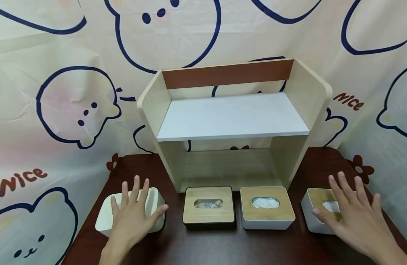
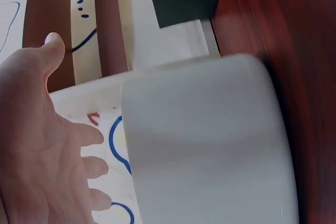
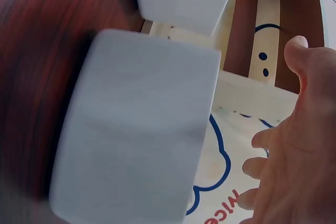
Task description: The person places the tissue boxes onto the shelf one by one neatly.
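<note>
My left hand (image 1: 132, 221), fingers straight and spread, hovers over the cream-white box (image 1: 105, 215) at the left. In the left wrist view that hand (image 2: 37, 145) is apart from the box's pale side (image 2: 210, 145). At the right, my right hand (image 1: 360, 221) is spread above a white tissue box (image 1: 311, 211) with a wooden lid and white tissue in its slot. A gap shows between this hand (image 3: 299, 156) and the box's side (image 3: 136, 129) in the right wrist view. Neither hand holds anything.
Between the hands stand a black tissue box with a wooden lid (image 1: 208, 215) and a white one with a wooden lid (image 1: 267, 213). Behind them is a two-level wooden shelf (image 1: 233, 116) with a white middle board. All stand on a dark brown table (image 1: 203, 248) before a cartoon-printed curtain.
</note>
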